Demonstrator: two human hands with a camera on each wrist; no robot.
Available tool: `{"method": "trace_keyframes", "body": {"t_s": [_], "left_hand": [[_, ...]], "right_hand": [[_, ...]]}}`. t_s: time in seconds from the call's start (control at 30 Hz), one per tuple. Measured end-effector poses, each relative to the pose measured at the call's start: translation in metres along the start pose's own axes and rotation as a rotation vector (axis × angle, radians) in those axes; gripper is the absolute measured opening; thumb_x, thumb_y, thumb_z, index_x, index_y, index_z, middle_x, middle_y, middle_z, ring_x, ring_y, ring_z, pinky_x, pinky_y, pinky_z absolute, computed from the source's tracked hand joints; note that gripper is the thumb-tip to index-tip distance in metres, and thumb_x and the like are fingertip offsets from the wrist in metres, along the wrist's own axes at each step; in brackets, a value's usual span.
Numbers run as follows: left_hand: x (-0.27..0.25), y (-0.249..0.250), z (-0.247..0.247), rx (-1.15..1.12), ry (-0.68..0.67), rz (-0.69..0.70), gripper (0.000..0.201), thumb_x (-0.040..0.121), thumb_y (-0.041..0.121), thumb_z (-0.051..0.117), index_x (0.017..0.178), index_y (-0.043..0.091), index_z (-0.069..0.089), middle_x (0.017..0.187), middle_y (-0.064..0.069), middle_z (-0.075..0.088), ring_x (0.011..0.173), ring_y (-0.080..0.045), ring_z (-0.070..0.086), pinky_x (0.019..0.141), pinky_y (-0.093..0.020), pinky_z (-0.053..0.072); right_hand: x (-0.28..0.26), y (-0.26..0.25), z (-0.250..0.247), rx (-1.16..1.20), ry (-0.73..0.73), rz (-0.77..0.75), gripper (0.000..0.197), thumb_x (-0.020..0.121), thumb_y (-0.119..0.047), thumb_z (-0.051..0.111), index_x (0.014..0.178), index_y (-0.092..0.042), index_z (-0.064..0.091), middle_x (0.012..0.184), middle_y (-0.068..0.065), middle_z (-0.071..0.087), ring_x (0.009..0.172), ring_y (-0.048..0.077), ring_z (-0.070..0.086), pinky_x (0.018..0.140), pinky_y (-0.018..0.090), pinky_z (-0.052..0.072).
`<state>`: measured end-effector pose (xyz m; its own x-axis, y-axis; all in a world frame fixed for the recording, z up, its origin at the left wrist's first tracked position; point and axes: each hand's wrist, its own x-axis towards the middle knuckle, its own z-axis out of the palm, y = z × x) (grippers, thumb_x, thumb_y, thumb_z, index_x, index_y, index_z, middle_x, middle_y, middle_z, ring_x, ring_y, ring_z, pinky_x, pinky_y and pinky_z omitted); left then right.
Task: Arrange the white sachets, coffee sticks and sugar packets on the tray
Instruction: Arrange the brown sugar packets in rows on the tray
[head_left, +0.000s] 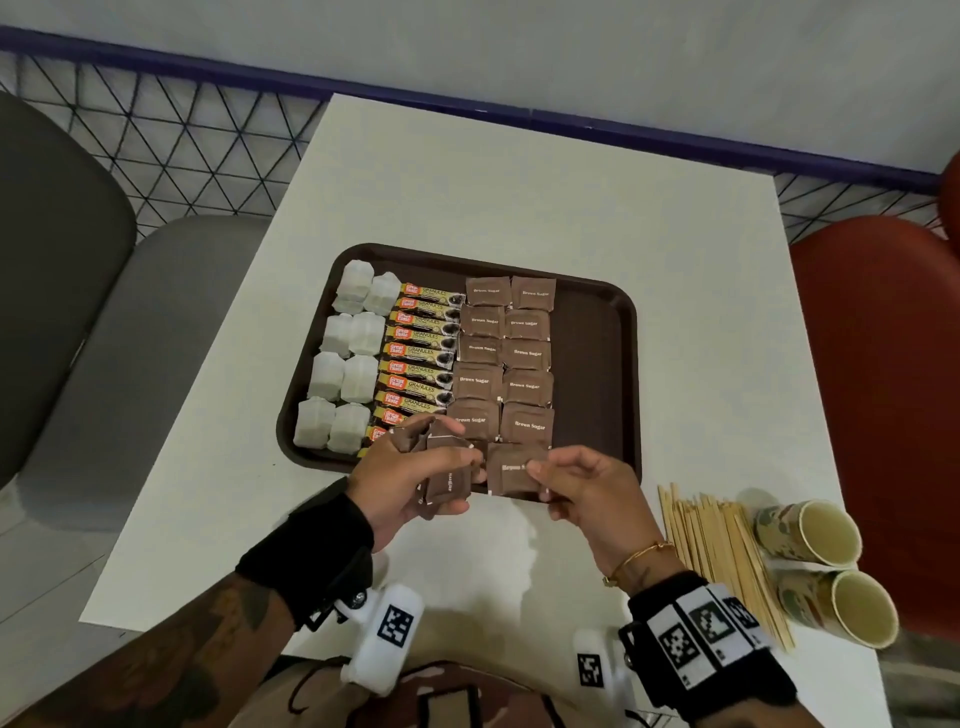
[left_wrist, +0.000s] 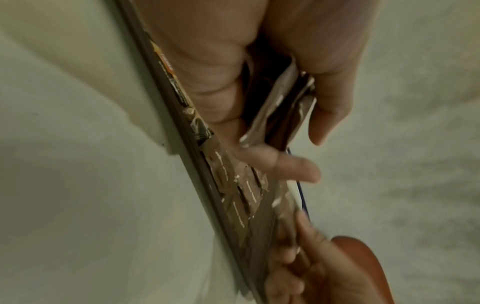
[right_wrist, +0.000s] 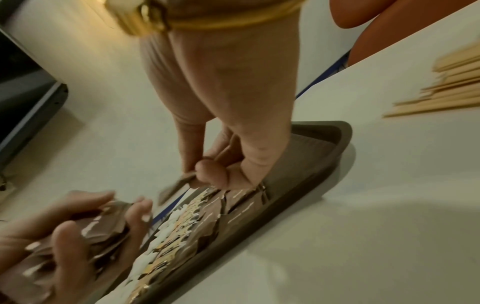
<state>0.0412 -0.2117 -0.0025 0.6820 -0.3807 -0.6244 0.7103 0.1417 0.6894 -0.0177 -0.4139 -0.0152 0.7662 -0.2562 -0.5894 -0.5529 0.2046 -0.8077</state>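
A dark brown tray on the white table carries white sachets in two columns on its left side, coffee sticks in a column beside them, and brown sugar packets in two columns in the middle. My left hand grips a small stack of brown sugar packets over the tray's near edge. My right hand pinches one brown sugar packet by its right edge at the near end of the right sugar column. In the right wrist view that pinched packet shows edge-on.
A bundle of wooden stirrers lies on the table right of my right hand, with two paper cups on their sides beyond it. The tray's right strip is bare. A red chair and grey chairs flank the table.
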Motion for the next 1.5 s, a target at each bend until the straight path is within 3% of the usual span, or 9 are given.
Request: {"method": "trace_keyframes", "body": {"t_s": [0.2, 0.47, 0.6, 0.73, 0.87, 1.13, 1.27, 1.33, 1.5], "left_hand": [[-0.001, 0.005, -0.013, -0.216, -0.052, -0.026, 0.027, 0.085, 0.002, 0.061, 0.110, 0.013, 0.059, 0.114, -0.021, 0.068, 0.105, -0.040, 0.068, 0.068, -0.044, 0.060], [-0.002, 0.004, -0.012, -0.125, 0.020, 0.026, 0.025, 0.082, -0.002, 0.067, 0.103, 0.012, 0.064, 0.096, -0.015, 0.070, 0.070, -0.028, 0.070, 0.053, -0.033, 0.057], [-0.003, 0.004, -0.010, -0.050, 0.025, 0.040, 0.019, 0.084, -0.002, 0.068, 0.091, 0.014, 0.064, 0.084, -0.013, 0.068, 0.061, -0.027, 0.065, 0.046, -0.026, 0.052], [0.000, 0.003, -0.009, -0.012, 0.041, 0.057, 0.023, 0.081, 0.001, 0.072, 0.095, 0.016, 0.060, 0.087, -0.014, 0.066, 0.059, -0.031, 0.062, 0.046, -0.025, 0.049], [0.004, 0.000, -0.003, 0.034, 0.104, 0.075, 0.024, 0.079, 0.006, 0.076, 0.091, 0.020, 0.060, 0.088, -0.007, 0.069, 0.061, -0.024, 0.065, 0.049, -0.024, 0.050], [0.006, 0.004, -0.005, -0.044, 0.064, 0.037, 0.019, 0.085, 0.000, 0.066, 0.099, 0.013, 0.064, 0.105, -0.017, 0.072, 0.085, -0.032, 0.070, 0.061, -0.033, 0.060], [0.006, 0.010, -0.010, -0.157, 0.019, 0.030, 0.016, 0.090, -0.002, 0.056, 0.102, 0.007, 0.062, 0.101, -0.021, 0.073, 0.085, -0.027, 0.072, 0.074, -0.042, 0.061], [0.008, 0.010, -0.012, -0.189, 0.022, 0.030, 0.021, 0.090, -0.002, 0.058, 0.108, 0.007, 0.062, 0.115, -0.021, 0.069, 0.099, -0.034, 0.071, 0.073, -0.043, 0.061], [0.009, 0.007, -0.013, -0.135, 0.077, 0.056, 0.032, 0.084, 0.006, 0.068, 0.116, 0.008, 0.064, 0.107, -0.016, 0.071, 0.086, -0.029, 0.070, 0.057, -0.033, 0.057]], "right_hand": [[0.020, 0.012, -0.007, -0.141, 0.137, -0.009, 0.012, 0.078, -0.008, 0.079, 0.078, -0.008, 0.068, 0.067, 0.007, 0.067, 0.058, 0.015, 0.059, 0.052, 0.028, 0.050], [0.025, 0.021, -0.001, -0.509, 0.221, -0.114, 0.019, 0.080, -0.020, 0.079, 0.075, -0.010, 0.064, 0.062, 0.010, 0.067, 0.041, 0.009, 0.057, 0.043, 0.017, 0.047], [0.023, 0.019, 0.002, -0.616, 0.259, -0.167, 0.025, 0.078, -0.029, 0.080, 0.070, -0.015, 0.061, 0.063, 0.002, 0.063, 0.055, 0.013, 0.057, 0.054, 0.022, 0.047], [0.002, 0.002, 0.012, -0.411, 0.090, -0.224, 0.026, 0.079, -0.039, 0.077, 0.070, -0.018, 0.064, 0.060, -0.006, 0.060, 0.055, 0.009, 0.053, 0.052, 0.024, 0.043], [-0.016, -0.006, 0.034, -0.141, -0.171, -0.096, 0.020, 0.078, -0.028, 0.080, 0.090, -0.013, 0.073, 0.075, 0.000, 0.070, 0.060, 0.011, 0.059, 0.045, 0.025, 0.045], [0.000, -0.005, 0.023, 0.095, -0.007, -0.007, 0.013, 0.082, -0.005, 0.074, 0.091, -0.011, 0.068, 0.073, 0.007, 0.070, 0.056, 0.012, 0.061, 0.040, 0.021, 0.042], [0.025, -0.014, -0.001, -0.034, 0.089, -0.070, 0.009, 0.083, -0.005, 0.073, 0.088, -0.011, 0.069, 0.066, 0.005, 0.065, 0.050, 0.011, 0.053, 0.041, 0.022, 0.043], [0.038, -0.013, -0.006, -0.154, 0.126, -0.094, 0.007, 0.083, -0.009, 0.075, 0.085, -0.013, 0.070, 0.062, 0.004, 0.063, 0.049, 0.012, 0.051, 0.044, 0.024, 0.044], [0.059, -0.009, -0.003, -0.319, 0.151, -0.117, 0.012, 0.081, -0.017, 0.079, 0.086, -0.012, 0.069, 0.060, 0.000, 0.063, 0.039, 0.004, 0.050, 0.042, 0.018, 0.043]]}}
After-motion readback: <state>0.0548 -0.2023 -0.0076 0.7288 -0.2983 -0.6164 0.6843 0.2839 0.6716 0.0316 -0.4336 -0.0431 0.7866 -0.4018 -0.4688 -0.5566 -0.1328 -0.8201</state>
